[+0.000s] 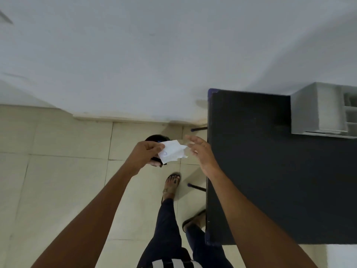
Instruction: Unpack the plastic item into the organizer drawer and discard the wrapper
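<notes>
A crumpled white wrapper [172, 151] with a clear plastic edge is pinched in my left hand [144, 155], held above a dark round bin [154, 138] on the floor. The bin is mostly hidden behind that hand and the wrapper. My right hand [201, 153] hovers just right of the wrapper with its fingers spread, holding nothing; whether the fingertips touch the clear edge I cannot tell. The white organizer [320, 109] with its drawers stands on the black table [251, 161] at the right.
A white wall [135, 55] rises ahead above a beige tiled floor [58, 180]. The table's dark legs [197, 187] stick out on its left side. My feet in sandals [172, 185] stand beside the table's edge.
</notes>
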